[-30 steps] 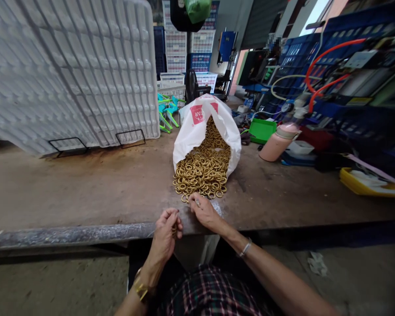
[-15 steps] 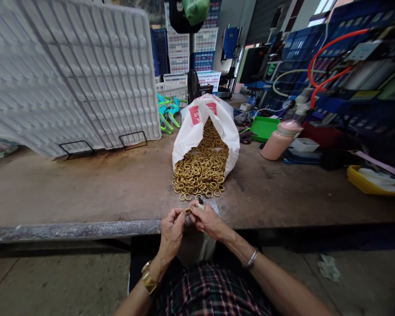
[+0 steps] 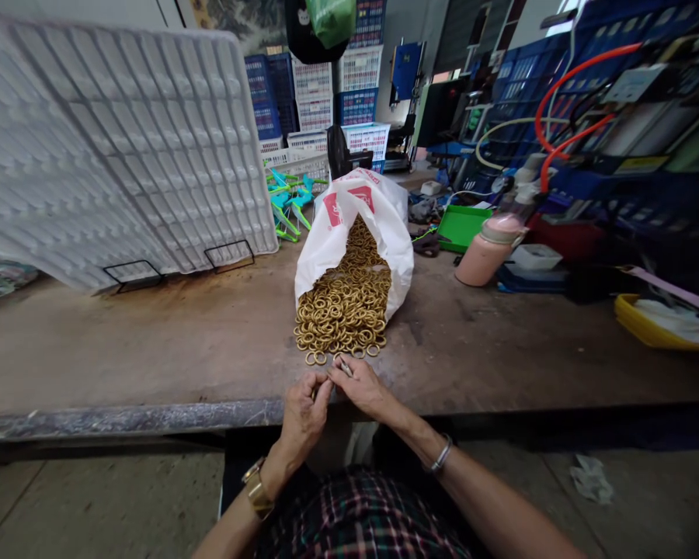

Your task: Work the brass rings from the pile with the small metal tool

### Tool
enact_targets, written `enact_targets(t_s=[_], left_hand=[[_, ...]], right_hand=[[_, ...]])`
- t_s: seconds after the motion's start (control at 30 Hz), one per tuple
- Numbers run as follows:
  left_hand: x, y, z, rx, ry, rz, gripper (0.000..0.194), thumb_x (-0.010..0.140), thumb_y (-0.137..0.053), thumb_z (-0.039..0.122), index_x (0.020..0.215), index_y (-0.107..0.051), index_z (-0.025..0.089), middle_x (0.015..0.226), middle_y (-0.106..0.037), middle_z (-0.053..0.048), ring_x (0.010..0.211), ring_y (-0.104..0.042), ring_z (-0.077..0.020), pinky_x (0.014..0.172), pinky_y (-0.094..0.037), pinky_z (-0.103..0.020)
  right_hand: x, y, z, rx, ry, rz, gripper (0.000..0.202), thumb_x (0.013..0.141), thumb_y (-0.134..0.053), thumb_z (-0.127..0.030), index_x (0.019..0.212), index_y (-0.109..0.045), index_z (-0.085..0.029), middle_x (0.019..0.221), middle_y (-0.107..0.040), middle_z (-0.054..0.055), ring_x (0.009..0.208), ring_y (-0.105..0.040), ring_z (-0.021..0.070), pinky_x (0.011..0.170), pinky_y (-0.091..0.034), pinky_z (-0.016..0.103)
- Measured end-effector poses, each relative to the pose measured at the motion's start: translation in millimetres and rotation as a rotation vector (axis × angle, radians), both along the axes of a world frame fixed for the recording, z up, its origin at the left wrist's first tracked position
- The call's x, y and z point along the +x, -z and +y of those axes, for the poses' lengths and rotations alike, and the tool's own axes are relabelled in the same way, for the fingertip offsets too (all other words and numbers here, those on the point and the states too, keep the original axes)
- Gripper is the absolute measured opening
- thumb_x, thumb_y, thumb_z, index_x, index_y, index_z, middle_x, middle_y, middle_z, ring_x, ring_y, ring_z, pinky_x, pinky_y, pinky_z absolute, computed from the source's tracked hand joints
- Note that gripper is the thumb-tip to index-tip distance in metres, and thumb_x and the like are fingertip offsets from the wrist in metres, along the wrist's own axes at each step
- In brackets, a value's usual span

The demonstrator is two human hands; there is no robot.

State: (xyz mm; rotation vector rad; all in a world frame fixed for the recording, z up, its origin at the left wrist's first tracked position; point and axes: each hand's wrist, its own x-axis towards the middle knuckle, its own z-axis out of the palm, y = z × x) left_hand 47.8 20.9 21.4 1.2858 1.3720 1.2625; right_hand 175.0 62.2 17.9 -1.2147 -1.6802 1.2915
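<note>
My left hand (image 3: 304, 411) is closed at the table's front edge, thumb against the fingers, pinching a brass ring (image 3: 314, 394) of which only a sliver shows. Close beside it, fingertips nearly touching, my right hand (image 3: 366, 390) is wrapped round a small slim tool (image 3: 346, 368); its kind is unclear, as the fingers cover most of it. Just beyond both hands lies a heap of brass rings (image 3: 342, 314), spilling from the mouth of a white plastic bag (image 3: 401, 260) with red print. A few rings lie loose at the heap's near edge.
White ribbed plastic trays (image 3: 168, 147) stand upright at the left on black wire stands. Teal and green clips (image 3: 288, 203) lie behind them. To the right are a pink bottle (image 3: 485, 252), a green tray (image 3: 461, 227) and a yellow tray (image 3: 658, 322). Stacked crates (image 3: 358, 70) fill the back.
The view has shifted slightly. The ring, plainly visible between both hands before, is now mostly covered by my left fingers. The tool in my right hand has tilted; its black end no longer shows.
</note>
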Motion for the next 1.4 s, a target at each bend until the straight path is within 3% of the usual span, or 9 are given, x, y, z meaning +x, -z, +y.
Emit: enact_targets(t_s=[0.1, 0.3, 0.6, 0.77, 1.03, 1.23, 1.4], left_hand=[[5, -3.6, 3, -0.053, 0.059, -0.022, 0.016, 0.072, -0.061, 0.031, 0.063, -0.062, 0.018, 0.056, -0.051, 0.002, 0.054, -0.041, -0.0118, 0.054, -0.033, -0.021], [12, -3.7, 5, -0.346, 0.159, -0.215, 0.027, 0.076, -0.054, 0.044, 0.075, -0.054, 0.017, 0.053, -0.044, 0.006, 0.041, -0.030, -0.0051, 0.040, -0.021, -0.018], [17, 2.1, 11, -0.414, 0.194, -0.497, 0.027, 0.075, -0.056, 0.043, 0.077, -0.050, 0.017, 0.058, -0.045, 0.006, 0.040, -0.028, -0.0030, 0.038, -0.016, -0.017], [18, -0.3, 12, -0.415, 0.182, -0.486, 0.029, 0.074, -0.057, 0.044, 0.075, -0.050, 0.017, 0.058, -0.045, 0.005, 0.040, -0.028, -0.0030, 0.038, -0.016, -0.017], [8, 4.6, 12, -0.359, 0.152, -0.283, 0.032, 0.076, -0.053, 0.048, 0.070, -0.048, 0.017, 0.055, -0.043, 0.006, 0.039, -0.028, -0.0032, 0.039, -0.018, -0.017], [-1, 2.7, 11, -0.351, 0.127, -0.298, 0.033, 0.073, -0.056, 0.050, 0.070, -0.048, 0.017, 0.055, -0.045, 0.006, 0.041, -0.032, -0.0039, 0.040, -0.021, -0.017], [-11, 6.6, 12, -0.355, 0.126, -0.334, 0.032, 0.073, -0.057, 0.049, 0.072, -0.050, 0.017, 0.055, -0.046, 0.006, 0.040, -0.032, -0.0039, 0.039, -0.020, -0.017]], right_hand=[[4, -2.1, 3, -0.063, 0.016, 0.042, 0.017, 0.077, -0.044, -0.028, 0.064, -0.047, -0.018, 0.053, -0.046, -0.006, 0.052, -0.042, 0.0083, 0.053, -0.033, 0.020], [12, -1.4, 9, -0.101, 0.039, 0.015, 0.021, 0.080, -0.041, -0.029, 0.062, -0.046, -0.018, 0.052, -0.047, -0.005, 0.052, -0.042, 0.0087, 0.052, -0.033, 0.020], [15, -0.2, 18, -0.077, -0.015, 0.043, 0.026, 0.083, -0.038, -0.028, 0.059, -0.043, -0.018, 0.055, -0.046, -0.004, 0.053, -0.042, 0.0083, 0.053, -0.034, 0.020], [16, 0.9, 18, -0.048, -0.007, 0.024, 0.027, 0.083, -0.038, -0.027, 0.059, -0.044, -0.018, 0.054, -0.046, -0.005, 0.053, -0.041, 0.0080, 0.053, -0.033, 0.020], [7, 7.3, 16, 0.012, -0.032, -0.010, 0.021, 0.080, -0.044, -0.030, 0.066, -0.051, -0.016, 0.060, -0.049, -0.004, 0.058, -0.041, 0.0090, 0.056, -0.033, 0.020], [-2, -3.3, 15, -0.031, -0.043, 0.032, 0.024, 0.082, -0.042, -0.032, 0.063, -0.046, -0.017, 0.057, -0.044, -0.004, 0.056, -0.038, 0.0088, 0.051, -0.031, 0.020], [-11, 0.2, 17, -0.018, -0.058, 0.022, 0.025, 0.082, -0.040, -0.031, 0.062, -0.045, -0.018, 0.057, -0.043, -0.004, 0.056, -0.038, 0.0089, 0.052, -0.030, 0.020]])
